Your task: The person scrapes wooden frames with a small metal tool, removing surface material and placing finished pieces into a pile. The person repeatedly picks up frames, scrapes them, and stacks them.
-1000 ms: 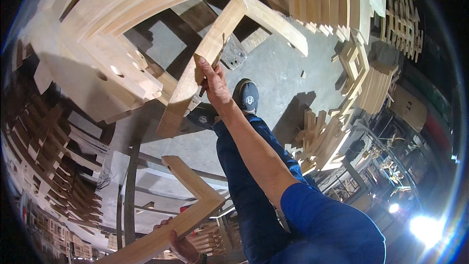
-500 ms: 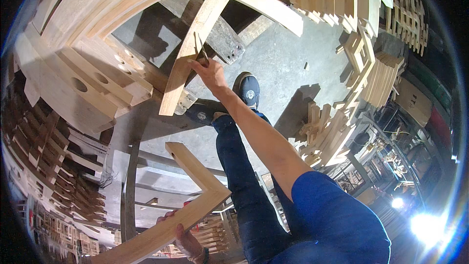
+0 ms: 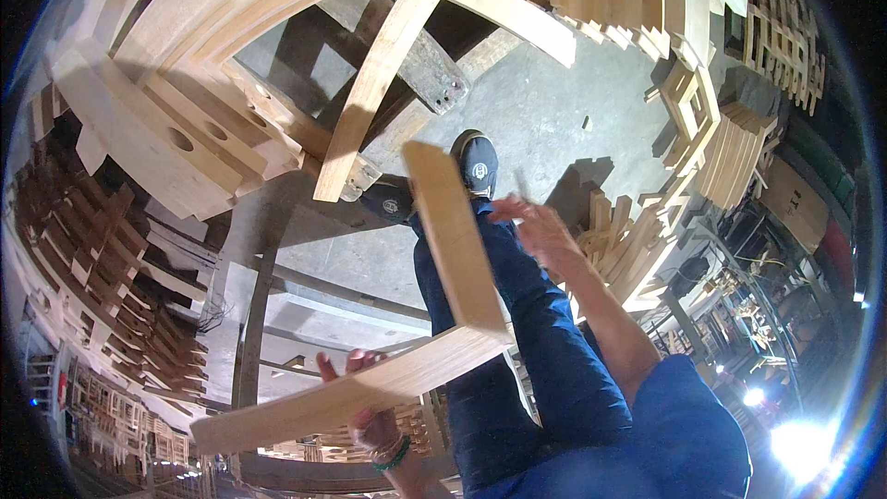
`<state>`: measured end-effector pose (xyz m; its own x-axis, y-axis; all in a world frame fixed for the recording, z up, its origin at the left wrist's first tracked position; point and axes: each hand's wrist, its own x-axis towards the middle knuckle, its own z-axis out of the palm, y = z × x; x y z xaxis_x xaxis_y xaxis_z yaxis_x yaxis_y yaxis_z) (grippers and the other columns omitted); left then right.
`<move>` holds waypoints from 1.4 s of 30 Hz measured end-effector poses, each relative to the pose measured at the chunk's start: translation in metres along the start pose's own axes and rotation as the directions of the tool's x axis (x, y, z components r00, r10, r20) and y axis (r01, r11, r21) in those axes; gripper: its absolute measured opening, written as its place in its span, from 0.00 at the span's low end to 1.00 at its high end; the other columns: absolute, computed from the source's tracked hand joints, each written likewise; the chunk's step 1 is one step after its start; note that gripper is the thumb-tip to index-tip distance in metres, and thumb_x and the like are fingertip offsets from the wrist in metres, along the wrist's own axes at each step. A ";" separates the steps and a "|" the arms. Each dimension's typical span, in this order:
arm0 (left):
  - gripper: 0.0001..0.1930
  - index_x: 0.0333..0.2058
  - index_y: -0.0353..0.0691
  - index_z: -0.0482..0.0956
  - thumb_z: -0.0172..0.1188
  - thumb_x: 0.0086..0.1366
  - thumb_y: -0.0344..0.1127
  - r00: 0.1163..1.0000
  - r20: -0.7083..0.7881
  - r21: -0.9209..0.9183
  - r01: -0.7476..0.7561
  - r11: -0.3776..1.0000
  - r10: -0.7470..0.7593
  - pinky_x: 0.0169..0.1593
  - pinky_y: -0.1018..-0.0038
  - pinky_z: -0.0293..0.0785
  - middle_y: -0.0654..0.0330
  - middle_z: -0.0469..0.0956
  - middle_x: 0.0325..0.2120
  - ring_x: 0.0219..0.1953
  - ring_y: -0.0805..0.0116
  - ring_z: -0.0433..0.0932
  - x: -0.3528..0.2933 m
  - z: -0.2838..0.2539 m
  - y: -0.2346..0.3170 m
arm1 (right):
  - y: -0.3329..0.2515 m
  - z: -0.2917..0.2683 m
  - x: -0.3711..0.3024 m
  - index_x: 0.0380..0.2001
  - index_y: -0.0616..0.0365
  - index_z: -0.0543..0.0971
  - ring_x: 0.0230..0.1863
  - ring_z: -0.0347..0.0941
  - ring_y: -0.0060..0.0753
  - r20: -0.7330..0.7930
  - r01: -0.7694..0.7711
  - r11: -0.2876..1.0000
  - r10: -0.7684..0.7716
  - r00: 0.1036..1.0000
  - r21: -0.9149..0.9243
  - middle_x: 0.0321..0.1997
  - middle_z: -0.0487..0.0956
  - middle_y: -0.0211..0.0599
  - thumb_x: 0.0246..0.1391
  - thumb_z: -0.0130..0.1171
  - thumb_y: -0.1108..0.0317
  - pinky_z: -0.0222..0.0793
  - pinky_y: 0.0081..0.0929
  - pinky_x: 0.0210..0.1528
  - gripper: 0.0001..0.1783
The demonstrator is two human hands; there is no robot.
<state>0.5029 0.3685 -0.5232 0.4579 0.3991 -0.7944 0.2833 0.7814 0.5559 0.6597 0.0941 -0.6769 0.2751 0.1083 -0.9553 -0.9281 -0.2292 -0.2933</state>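
Note:
My left hand [image 3: 371, 409] grips the long lower arm of an L-shaped pale wooden piece [image 3: 450, 242], whose other arm points up over my blue trouser leg. Just right of that raised arm my right hand [image 3: 540, 230] hovers with its fingers spread, holding nothing. A second angled wooden piece [image 3: 370, 97] leans against the stack of curved wooden parts [image 3: 199, 14] at the top, with no hand on it.
Wooden blocks with round holes [image 3: 176, 140] lie at the left. More wooden parts are heaped at the right [image 3: 722, 134]. My dark shoe [image 3: 479, 164] stands on the grey concrete floor [image 3: 564, 97]. Metal bars [image 3: 251, 333] run below the stack.
My right hand let go of the angled piece at the stack and drew back toward my body. My left hand swung its L-shaped piece up and to the right.

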 end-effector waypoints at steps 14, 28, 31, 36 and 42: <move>0.38 0.55 0.33 0.64 0.57 0.59 0.61 0.991 -0.104 0.371 0.114 0.922 -0.080 0.61 0.61 0.58 0.52 0.72 0.50 0.56 0.59 0.68 0.020 0.145 -0.004 | -0.109 0.040 -0.159 0.52 0.54 0.74 0.45 0.79 0.32 0.407 0.610 0.347 -0.505 0.761 -0.712 0.54 0.75 0.37 0.44 0.70 0.64 0.77 0.28 0.41 0.29; 0.36 0.66 0.39 0.51 0.52 0.66 0.49 0.859 -0.506 0.602 0.290 0.744 0.075 0.67 0.61 0.45 0.51 0.53 0.64 0.67 0.57 0.51 0.031 -0.024 -0.055 | -0.055 -0.011 -0.057 0.47 0.64 0.76 0.40 0.72 0.24 0.121 0.089 0.991 -0.077 0.990 -0.095 0.39 0.79 0.35 0.53 0.63 0.58 0.67 0.23 0.44 0.23; 0.34 0.66 0.42 0.50 0.50 0.67 0.49 0.746 -0.638 0.414 0.540 0.733 -0.189 0.64 0.59 0.53 0.58 0.52 0.65 0.64 0.58 0.56 0.042 -0.047 -0.076 | -0.017 -0.023 -0.035 0.46 0.61 0.77 0.31 0.70 0.19 0.143 -0.024 0.991 0.005 0.990 0.133 0.34 0.78 0.29 0.53 0.64 0.59 0.65 0.19 0.33 0.21; 0.22 0.57 0.46 0.65 0.50 0.68 0.48 0.946 -0.129 -0.021 0.296 0.955 -0.296 0.58 0.60 0.63 0.63 0.68 0.55 0.55 0.68 0.67 0.113 -0.083 -0.076 | 0.016 0.005 0.012 0.45 0.57 0.78 0.15 0.57 0.06 0.154 -0.058 0.889 -0.015 0.988 0.454 0.28 0.75 0.19 0.51 0.66 0.57 0.47 0.10 0.12 0.21; 0.18 0.51 0.49 0.69 0.54 0.67 0.49 0.957 -0.167 0.137 0.260 0.956 -0.236 0.50 0.67 0.70 0.68 0.75 0.43 0.45 0.73 0.73 0.209 -0.070 -0.085 | 0.002 0.012 0.072 0.42 0.49 0.77 0.12 0.49 0.06 0.152 -0.049 0.925 -0.010 0.988 0.378 0.17 0.61 0.11 0.53 0.64 0.54 0.44 0.11 0.11 0.17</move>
<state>0.5152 0.4195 -0.7534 0.2303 0.2775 -0.9327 0.5053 0.7851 0.3583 0.6743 0.1131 -0.7459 0.2427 0.2562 -0.9357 -0.9664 0.1483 -0.2101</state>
